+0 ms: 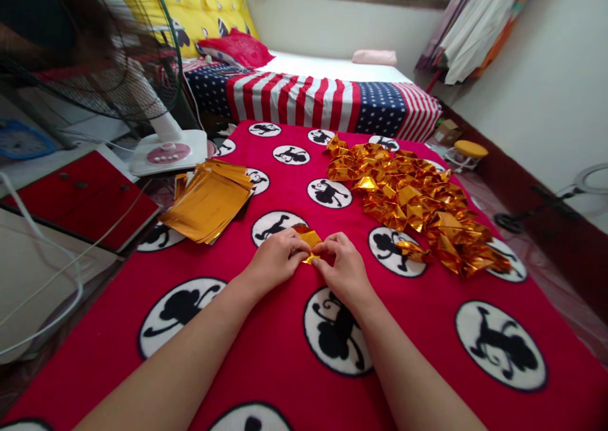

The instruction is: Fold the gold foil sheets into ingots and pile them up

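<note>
Both hands meet at the middle of the red patterned cloth point(266, 367). Between them is a small folded piece of gold foil paper point(310, 238). My left hand point(279, 257) pinches its left side, fingers closed. On its right side my right hand point(342, 265) pinches it too, thumb and fingertips pressed together. The fingertips of the two hands nearly touch, and they hide part of the foil. A stack of flat gold foil sheets point(209, 201) lies at the left edge of the cloth. Many folded gold foil pieces point(408, 193) are heaped at the right.
A fan point(166, 149) with blurred blades stands at the left, beside a red-fronted cabinet point(80, 187). Behind the cloth is a bed with a striped and starred cover point(304, 101). At the right are a yellow stool point(470, 149) and a dark stand point(532, 206).
</note>
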`<state>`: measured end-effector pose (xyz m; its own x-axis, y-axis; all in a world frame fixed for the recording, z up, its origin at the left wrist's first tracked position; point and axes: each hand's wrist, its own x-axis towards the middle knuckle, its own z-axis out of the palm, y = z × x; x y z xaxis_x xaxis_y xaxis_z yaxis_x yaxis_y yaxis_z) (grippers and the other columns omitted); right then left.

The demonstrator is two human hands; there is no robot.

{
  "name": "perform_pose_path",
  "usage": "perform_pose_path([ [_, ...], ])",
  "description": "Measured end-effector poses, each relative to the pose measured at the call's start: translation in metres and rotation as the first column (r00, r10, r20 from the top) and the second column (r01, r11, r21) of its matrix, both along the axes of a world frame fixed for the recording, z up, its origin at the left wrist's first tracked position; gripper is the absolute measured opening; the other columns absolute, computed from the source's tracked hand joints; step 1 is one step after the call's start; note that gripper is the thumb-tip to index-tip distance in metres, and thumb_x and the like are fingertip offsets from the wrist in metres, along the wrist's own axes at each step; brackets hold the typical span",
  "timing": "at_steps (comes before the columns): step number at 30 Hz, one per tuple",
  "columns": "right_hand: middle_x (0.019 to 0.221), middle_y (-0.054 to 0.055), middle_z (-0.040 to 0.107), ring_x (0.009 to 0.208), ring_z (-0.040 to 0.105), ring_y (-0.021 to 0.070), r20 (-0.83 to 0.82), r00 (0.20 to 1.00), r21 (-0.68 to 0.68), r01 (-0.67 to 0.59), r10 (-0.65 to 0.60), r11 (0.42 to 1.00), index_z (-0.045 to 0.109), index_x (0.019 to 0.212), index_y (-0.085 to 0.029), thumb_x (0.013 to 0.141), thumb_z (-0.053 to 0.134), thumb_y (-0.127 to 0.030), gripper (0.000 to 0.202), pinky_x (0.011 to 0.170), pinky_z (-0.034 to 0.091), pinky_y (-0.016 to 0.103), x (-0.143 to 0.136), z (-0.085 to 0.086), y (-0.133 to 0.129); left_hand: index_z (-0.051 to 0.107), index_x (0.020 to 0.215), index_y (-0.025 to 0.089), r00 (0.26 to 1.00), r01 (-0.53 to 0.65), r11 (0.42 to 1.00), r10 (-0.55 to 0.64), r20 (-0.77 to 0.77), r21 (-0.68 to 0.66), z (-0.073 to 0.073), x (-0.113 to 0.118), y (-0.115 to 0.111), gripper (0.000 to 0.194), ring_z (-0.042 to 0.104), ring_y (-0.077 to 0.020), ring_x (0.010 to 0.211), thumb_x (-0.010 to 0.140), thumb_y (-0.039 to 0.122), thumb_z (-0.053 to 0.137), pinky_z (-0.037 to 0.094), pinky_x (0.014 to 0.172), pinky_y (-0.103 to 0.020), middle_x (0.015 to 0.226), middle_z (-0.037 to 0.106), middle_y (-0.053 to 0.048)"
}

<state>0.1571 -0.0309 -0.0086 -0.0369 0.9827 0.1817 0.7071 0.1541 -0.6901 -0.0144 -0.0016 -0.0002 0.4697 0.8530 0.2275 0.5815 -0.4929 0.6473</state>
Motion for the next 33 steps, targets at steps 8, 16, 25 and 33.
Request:
perform_pose_path([
  [8, 0.092, 0.002, 0.058, 0.086, 0.055, 0.0172, 0.000, 1.000, -0.001, -0.010, 0.010, 1.000, 0.071, 0.085, -0.022, 0.074, 0.070, -0.015, 0.013, 0.074, 0.045, 0.029, 0.000, 0.001, 0.000, 0.076, 0.085, 0.019, 0.999, 0.029, 0.999, -0.029, 0.013, -0.036, 0.000, -0.003, 0.004, 0.025, 0.059, -0.0152, 0.077, 0.077, 0.003, 0.059, 0.047, 0.070, -0.026, 0.084, 0.066, -0.005],
  [16, 0.093, 0.003, 0.059, 0.086, 0.057, 0.0161, -0.049, 0.996, 0.043, -0.069, 0.071, 0.997, 0.071, 0.085, -0.021, 0.078, 0.062, -0.005, 0.020, 0.075, 0.047, 0.028, 0.007, 0.000, 0.001, 0.076, 0.086, 0.020, 0.995, 0.027, 1.000, -0.028, 0.096, 0.010, 0.007, -0.007, -0.002, 0.025, 0.061, -0.0127, 0.072, 0.078, 0.005, 0.057, 0.046, 0.065, -0.023, 0.085, 0.069, -0.003],
  [25, 0.091, 0.003, 0.062, 0.084, 0.060, 0.0163, -0.032, 0.991, 0.113, -0.128, 0.132, 0.985, 0.074, 0.083, -0.023, 0.079, 0.055, 0.002, 0.031, 0.076, 0.048, 0.028, 0.029, -0.002, 0.018, 0.072, 0.091, 0.018, 0.935, -0.214, 0.977, 0.203, 0.293, 0.007, 0.013, -0.024, 0.012, 0.018, 0.060, -0.0111, 0.072, 0.077, 0.011, 0.062, 0.043, 0.058, -0.020, 0.092, 0.069, -0.003],
  [33, 0.088, 0.002, 0.063, 0.082, 0.060, 0.0158, -0.061, 0.980, 0.145, -0.179, 0.189, 0.973, 0.073, 0.082, -0.022, 0.079, 0.053, 0.003, 0.032, 0.073, 0.048, 0.027, 0.031, -0.003, 0.020, 0.073, 0.094, 0.019, 0.965, -0.027, 0.996, 0.048, 0.258, -0.083, 0.002, -0.035, 0.020, 0.024, 0.064, -0.0182, 0.095, 0.073, 0.009, 0.065, 0.049, 0.082, -0.028, 0.100, 0.069, -0.005],
])
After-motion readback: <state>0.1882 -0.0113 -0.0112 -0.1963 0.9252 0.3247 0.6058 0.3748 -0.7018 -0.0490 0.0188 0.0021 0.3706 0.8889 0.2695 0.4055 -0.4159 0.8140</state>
